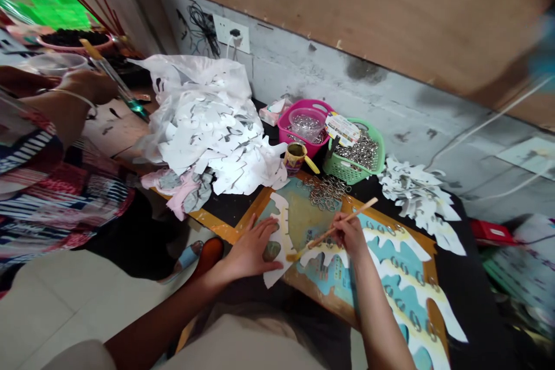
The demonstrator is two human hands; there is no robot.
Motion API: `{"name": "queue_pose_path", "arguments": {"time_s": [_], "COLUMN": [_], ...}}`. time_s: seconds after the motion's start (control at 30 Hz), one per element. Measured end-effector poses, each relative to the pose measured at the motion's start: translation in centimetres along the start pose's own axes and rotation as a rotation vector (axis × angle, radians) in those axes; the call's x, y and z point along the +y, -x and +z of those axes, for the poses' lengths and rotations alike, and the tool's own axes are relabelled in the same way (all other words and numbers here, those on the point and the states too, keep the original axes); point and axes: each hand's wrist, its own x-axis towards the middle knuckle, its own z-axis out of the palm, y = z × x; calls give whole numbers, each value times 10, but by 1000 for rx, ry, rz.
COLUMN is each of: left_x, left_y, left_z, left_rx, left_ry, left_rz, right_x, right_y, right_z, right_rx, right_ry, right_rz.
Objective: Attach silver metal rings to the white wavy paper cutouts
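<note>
My left hand (pixel 254 248) lies flat with fingers spread on a white paper cutout (pixel 280 237), pinning it to a board (pixel 303 214) with an orange border. My right hand (pixel 349 234) is closed around a wooden-handled brush (pixel 342 224), whose tip touches the cutout's edge. To the right, several white cutouts with metal rings (pixel 405 277) lie overlapping along the board. A loose heap of metal rings (pixel 327 192) sits at the board's far edge, beside a small yellow glue pot (pixel 295 156).
A big pile of white cutouts (pixel 208 121) on a plastic bag sits at the left. A pink basket (pixel 303 121) and a green basket (pixel 359 156) hold rings. More cutouts (pixel 416 193) lie at the right. Another person's hand (pixel 84 87) holds a brush at far left.
</note>
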Motion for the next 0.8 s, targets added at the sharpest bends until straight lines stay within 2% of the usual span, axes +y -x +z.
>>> {"name": "queue_pose_path", "arguments": {"time_s": [0.5,0.7,0.8], "left_x": [-1,-1,0], "left_y": [0,0,0], "left_z": [0,-1,-1], "left_rx": [-5,-2,-16], "left_ry": [6,6,-1], "left_rz": [9,25,20], "right_x": [6,0,-3], "right_y": [13,28,34], "right_z": [-11,-19,-18], "right_rx": [-19,78,82], "right_ry": [96,142,173], "right_rz": [-49,-138,-153]}}
